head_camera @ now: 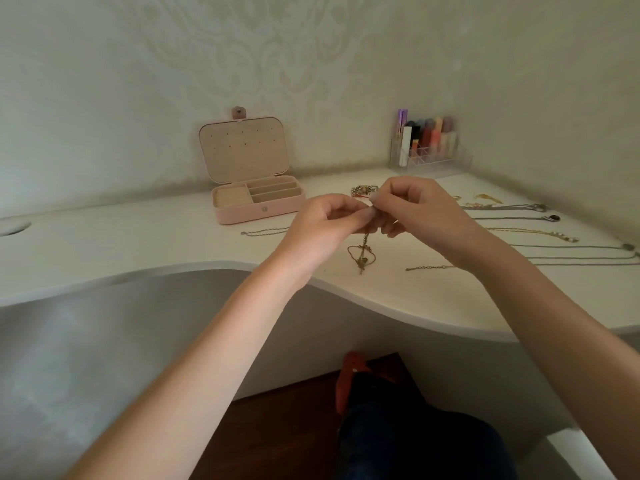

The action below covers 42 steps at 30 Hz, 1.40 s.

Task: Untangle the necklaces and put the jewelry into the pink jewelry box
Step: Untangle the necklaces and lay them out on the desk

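Note:
A tangled gold necklace (pixel 362 252) dangles above the white desk (pixel 138 244), pinched at its top between my left hand (pixel 329 225) and my right hand (pixel 415 211), whose fingertips meet. The pink jewelry box (pixel 258 211) stands open behind my left hand, its lid upright and its compartments showing no jewelry. A thin chain (pixel 265 232) lies in front of the box. Several necklaces (pixel 526 218) are laid out straight on the desk to the right. A short chain (pixel 429 267) lies near my right wrist. A bunch of jewelry (pixel 360 189) sits behind my hands.
A clear organiser with cosmetics (pixel 427 143) stands at the back right against the wall. The desk's curved front edge (pixel 346 299) runs below my wrists. A round cable hole (pixel 14 226) is at the far left. My leg and a red slipper (pixel 349 379) show below.

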Tool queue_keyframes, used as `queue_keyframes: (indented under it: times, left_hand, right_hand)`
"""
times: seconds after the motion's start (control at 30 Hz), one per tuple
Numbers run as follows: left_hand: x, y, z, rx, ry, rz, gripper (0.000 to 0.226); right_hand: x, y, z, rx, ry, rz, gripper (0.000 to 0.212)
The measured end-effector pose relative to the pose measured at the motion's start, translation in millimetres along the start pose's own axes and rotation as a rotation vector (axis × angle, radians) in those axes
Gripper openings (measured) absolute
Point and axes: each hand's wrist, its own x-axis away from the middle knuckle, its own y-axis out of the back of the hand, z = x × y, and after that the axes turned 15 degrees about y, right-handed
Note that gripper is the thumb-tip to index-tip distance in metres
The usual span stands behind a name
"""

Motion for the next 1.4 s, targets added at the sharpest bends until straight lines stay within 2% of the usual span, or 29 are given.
queue_keyframes:
  times: [0.1, 0.2, 0.37, 0.43, 0.5, 0.6, 0.7, 0.87, 1.03, 1.1, 1.3, 1.4]
  left_hand:
    - [-3, 1, 5, -0.005, -0.006, 0.024, 0.012]
    - [-5, 2, 7, -0.047, -0.008, -0.017, 0.012]
    - [-7, 8, 9, -0.311, -0.127, -0.100, 0.013]
    - [-7, 9, 9, -0.349, -0.135, -0.096, 0.015]
    - [-7, 10, 9, -0.293, -0.111, -0.103, 0.016]
    - [-5, 10, 7, -0.085, -0.006, -0.077, 0.018]
    - [-2, 6, 5, 0.093, 0.050, -0.016, 0.020]
    - [-4, 5, 3, -0.119, 0.014, -0.063, 0.021]
    - [-4, 4, 2, -0.127, 0.028, -0.067, 0.023]
    - [-4, 3, 1, 0.000, 0.080, -0.039, 0.023]
    - [-9, 13, -1, 0.705, 0.290, 0.086, 0.026]
    - [-11, 22, 1, 0.680, 0.311, 0.054, 0.022]
  right_hand:
    - [0, 0, 0, 0.016, 0.005, 0.007, 0.025]
    - [0, -1, -2, 0.054, 0.015, 0.006, 0.024]
    - [1, 1, -5, 0.128, 0.026, 0.039, 0.023]
    - [0, 2, -5, 0.147, 0.017, 0.062, 0.025]
    - [0, 2, -5, 0.164, -0.001, 0.078, 0.026]
    - [2, 1, -6, 0.146, -0.039, 0.106, 0.027]
    - [3, -4, -7, -0.070, -0.081, 0.037, 0.023]
    - [4, -12, -7, -0.435, -0.198, -0.134, 0.026]
    - [3, -19, -5, -0.656, -0.285, -0.182, 0.031]
    - [1, -23, -5, -0.743, -0.313, -0.189, 0.030]
    - [3, -17, -3, -0.756, -0.346, -0.188, 0.022]
    - [6, -10, -3, -0.822, -0.344, -0.196, 0.018]
